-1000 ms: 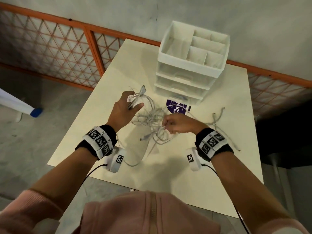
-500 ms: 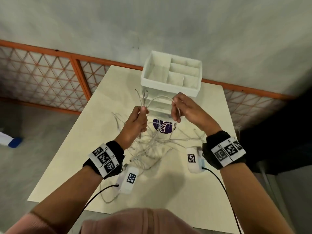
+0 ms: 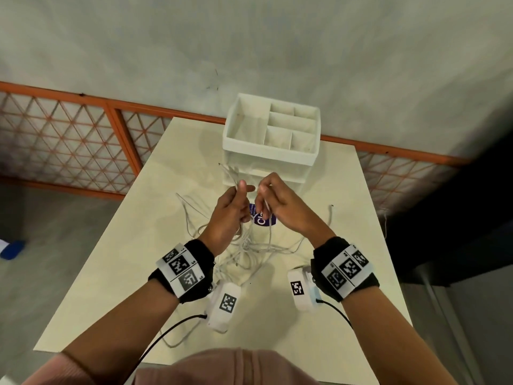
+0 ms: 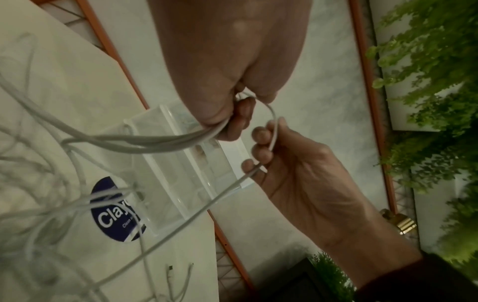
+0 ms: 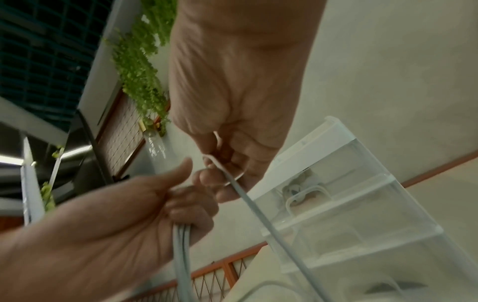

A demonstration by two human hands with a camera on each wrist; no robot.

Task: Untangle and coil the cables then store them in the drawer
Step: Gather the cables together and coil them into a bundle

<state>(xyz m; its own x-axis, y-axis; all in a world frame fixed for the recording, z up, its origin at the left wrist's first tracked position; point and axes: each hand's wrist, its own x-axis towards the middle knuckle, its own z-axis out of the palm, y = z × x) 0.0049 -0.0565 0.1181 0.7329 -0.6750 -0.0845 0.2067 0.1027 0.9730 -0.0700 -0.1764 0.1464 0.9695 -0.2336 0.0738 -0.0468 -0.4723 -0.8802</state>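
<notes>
A tangle of white cables (image 3: 251,247) lies on the cream table (image 3: 319,315), in front of a white drawer unit (image 3: 270,140) with clear drawers. My left hand (image 3: 241,202) is raised above the tangle and grips a bundle of several strands (image 4: 155,141), whose ends stick up past the fist. My right hand (image 3: 263,202) is just to its right, almost touching it, and pinches a single strand (image 4: 274,126) that runs down into the tangle. In the right wrist view that strand (image 5: 258,214) passes in front of the drawer unit (image 5: 349,204).
A round purple sticker (image 3: 262,219) lies on the table under my hands. One loose cable end (image 3: 330,215) trails to the right. The unit's top is an open tray with dividers. An orange lattice railing (image 3: 83,151) runs behind the table.
Both hands rose from the table with cable strands. They were spread apart half a second ago and have come close together in front of the drawer unit.
</notes>
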